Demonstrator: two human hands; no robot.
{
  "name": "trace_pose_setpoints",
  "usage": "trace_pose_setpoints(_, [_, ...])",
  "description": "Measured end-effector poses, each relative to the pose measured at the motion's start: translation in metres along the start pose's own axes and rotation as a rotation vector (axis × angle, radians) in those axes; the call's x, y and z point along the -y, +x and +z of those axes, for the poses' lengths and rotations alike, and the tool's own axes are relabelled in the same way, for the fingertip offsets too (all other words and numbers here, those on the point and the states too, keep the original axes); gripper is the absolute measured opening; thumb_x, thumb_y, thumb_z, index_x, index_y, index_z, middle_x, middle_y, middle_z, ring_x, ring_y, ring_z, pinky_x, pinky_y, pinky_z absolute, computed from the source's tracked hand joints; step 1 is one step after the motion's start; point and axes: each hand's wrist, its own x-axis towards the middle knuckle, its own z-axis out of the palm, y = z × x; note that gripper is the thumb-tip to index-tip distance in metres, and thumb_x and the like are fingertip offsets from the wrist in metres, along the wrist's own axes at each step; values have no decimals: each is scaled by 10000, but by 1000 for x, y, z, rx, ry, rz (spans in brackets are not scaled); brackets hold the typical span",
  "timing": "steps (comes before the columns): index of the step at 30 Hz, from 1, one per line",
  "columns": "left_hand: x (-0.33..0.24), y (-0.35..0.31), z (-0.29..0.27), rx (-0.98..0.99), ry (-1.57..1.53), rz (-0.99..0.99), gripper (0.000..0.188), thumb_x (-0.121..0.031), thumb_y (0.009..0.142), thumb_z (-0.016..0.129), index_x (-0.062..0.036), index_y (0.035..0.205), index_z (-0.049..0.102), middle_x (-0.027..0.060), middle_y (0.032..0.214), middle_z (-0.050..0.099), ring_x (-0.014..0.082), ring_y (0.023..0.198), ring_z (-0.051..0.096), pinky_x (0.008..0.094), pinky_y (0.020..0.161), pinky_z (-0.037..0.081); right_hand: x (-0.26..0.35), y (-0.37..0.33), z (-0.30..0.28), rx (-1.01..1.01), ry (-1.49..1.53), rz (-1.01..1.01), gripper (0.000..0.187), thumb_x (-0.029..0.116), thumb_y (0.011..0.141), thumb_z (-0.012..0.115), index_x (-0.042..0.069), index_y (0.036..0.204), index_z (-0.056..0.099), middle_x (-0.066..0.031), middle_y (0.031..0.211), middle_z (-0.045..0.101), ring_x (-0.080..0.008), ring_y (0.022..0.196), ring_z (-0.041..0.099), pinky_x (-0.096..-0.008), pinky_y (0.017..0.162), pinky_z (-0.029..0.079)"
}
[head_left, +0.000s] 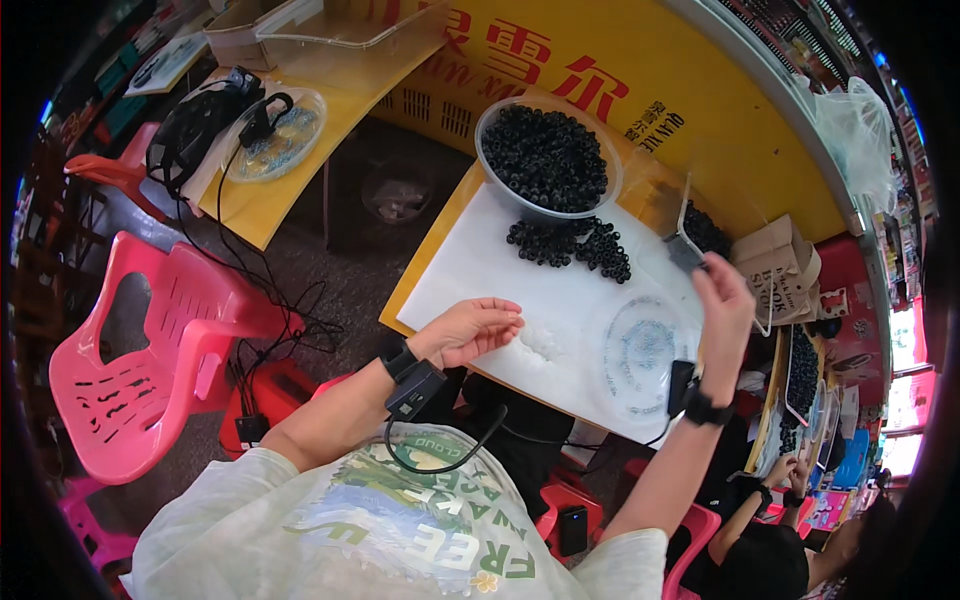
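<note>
My left hand (472, 332) hovers over the near edge of the white tabletop (455, 265), its fingertips pinched together; anything between them is too small to make out. Close by lies a patch of tiny whitish clear bits (540, 345). My right hand (724, 305) reaches to the right side, fingers drawn together at the near end of a clear bin (684, 252) with black ring-like pieces inside. What it pinches is hidden. Below that hand sits a clear round plate (606, 372) with small bluish pieces. A translucent bowl (545, 212) heaped with black rings stands farther back, beside loose black rings (535, 243).
A yellow panel (740, 120) rises behind the table. Pink plastic chairs (190, 300) and trailing cables stand at the left, near another yellow table (340, 110). At right are a paper bag (775, 265) and a co-worker (765, 545) at another table.
</note>
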Motion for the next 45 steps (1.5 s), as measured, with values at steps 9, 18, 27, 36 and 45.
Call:
trace_pose_setpoints(9, [-46,65,29,-218,1468,1102,160,10,790,675,0,949,686,123,972,649,305,930,620,380,821,502,-22,-31,-54,-44,-285,36,425,138,852,726,-30,1229,622,-123,1013,714,-137,805,647,-265,761,513])
trace_pose_setpoints(18, [-42,82,36,-100,1727,1163,91,48,784,616,4,853,656,124,925,610,329,960,553,391,873,465,-102,-102,-75,55,-498,198,228,126,856,670,8,1047,712,-183,882,707,-248,763,687,-318,722,522])
trace_pose_setpoints(27, [-41,88,46,-144,1789,1219,77,18,769,672,-20,815,624,94,895,618,299,909,571,376,793,485,-160,-82,-48,43,-583,-50,139,89,830,675,0,935,699,-160,885,669,-290,744,647,-360,691,507])
trace_pose_setpoints(36, [-21,56,68,-79,1243,740,166,-10,833,696,-14,998,688,77,971,671,173,868,654,292,740,531,-161,-81,-42,99,-558,27,122,43,809,659,7,924,683,-179,870,657,-321,776,654,-382,717,516])
trace_pose_setpoints(45, [25,22,59,79,100,-7,211,4,918,621,26,1128,635,120,1079,675,184,953,673,275,881,566,-107,-102,-29,-98,-20,318,125,36,860,676,-47,954,684,-3,772,634,-58,717,562,-212,658,455])
